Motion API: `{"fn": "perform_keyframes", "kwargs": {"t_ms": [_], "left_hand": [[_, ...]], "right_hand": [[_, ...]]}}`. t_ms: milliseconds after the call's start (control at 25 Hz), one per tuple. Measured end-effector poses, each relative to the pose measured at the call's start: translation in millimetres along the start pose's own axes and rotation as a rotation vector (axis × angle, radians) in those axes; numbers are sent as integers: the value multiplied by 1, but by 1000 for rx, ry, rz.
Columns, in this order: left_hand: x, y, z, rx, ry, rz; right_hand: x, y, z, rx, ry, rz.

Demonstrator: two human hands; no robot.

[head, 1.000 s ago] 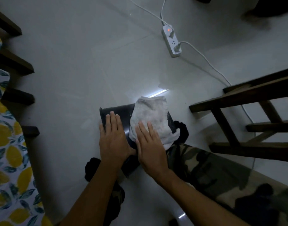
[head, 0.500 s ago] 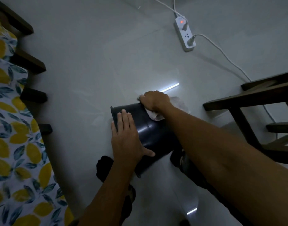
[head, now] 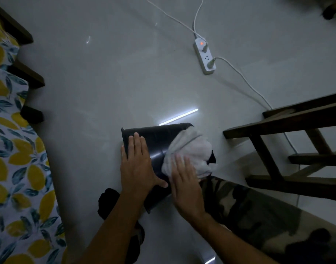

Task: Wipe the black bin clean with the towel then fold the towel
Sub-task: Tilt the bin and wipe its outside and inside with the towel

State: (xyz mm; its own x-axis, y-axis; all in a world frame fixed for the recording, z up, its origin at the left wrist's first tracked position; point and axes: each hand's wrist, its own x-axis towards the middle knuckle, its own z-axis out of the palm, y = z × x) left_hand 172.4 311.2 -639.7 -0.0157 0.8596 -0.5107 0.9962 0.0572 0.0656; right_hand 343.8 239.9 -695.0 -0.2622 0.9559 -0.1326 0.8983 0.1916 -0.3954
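Note:
The black bin [head: 159, 138] lies on its side on the pale floor, in front of my knees. My left hand [head: 137, 166] rests flat on its left part, fingers stretched out, steadying it. A white towel [head: 192, 147] is draped over the bin's right part. My right hand [head: 184, 180] presses flat on the towel's near edge, fingers together and slightly blurred. The towel hides the bin's right end.
A dark wooden chair frame [head: 289, 141] stands close on the right. A white power strip [head: 205, 58] with cables lies on the floor further away. A lemon-print cushion [head: 13, 168] on a wooden sofa runs along the left. My camouflage trouser leg [head: 249, 206] is at lower right.
My right hand has pulled the towel back from the bin's far end toward me. It now lies flat instead of bunched. My left hand has stayed on the bin.

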Motion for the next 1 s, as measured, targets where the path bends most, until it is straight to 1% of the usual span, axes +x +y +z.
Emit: {"fn": "perform_keyframes", "kwargs": {"t_ms": [80,120,200,320,400,520,600,640,720,760,800,840,920,1000], "left_hand": [[0,-2,2,-25,78,31],[-1,-2,3,-24,108,44],[-1,-2,0,-5,114,62],[14,-6,-10,30,14,46],[23,-9,-14,45,-15,33],[20,-8,-11,54,-34,33],[14,-4,-7,51,-37,38],[11,-2,-6,43,-33,36],[5,-1,-3,21,-17,25],[3,0,-2,14,-8,23],[2,2,-2,10,-9,26],[0,3,-3,13,-20,32],[5,3,-12,40,-31,41],[13,1,-27,78,-29,58]], "right_hand": [[12,-11,-3,14,2,-169],[29,-15,-6,16,2,-197],[71,-20,-9,30,16,-150],[116,-21,-16,44,20,-100],[133,-17,-21,39,4,-76],[162,-8,-32,30,20,80],[181,6,-39,-2,0,250],[186,17,-45,13,-38,352],[190,39,-54,150,-104,589],[188,45,-57,214,-107,683],[187,48,-58,240,-89,729],[183,48,-61,239,-64,735],[179,44,-67,223,7,685],[176,41,-80,280,62,648]]}}
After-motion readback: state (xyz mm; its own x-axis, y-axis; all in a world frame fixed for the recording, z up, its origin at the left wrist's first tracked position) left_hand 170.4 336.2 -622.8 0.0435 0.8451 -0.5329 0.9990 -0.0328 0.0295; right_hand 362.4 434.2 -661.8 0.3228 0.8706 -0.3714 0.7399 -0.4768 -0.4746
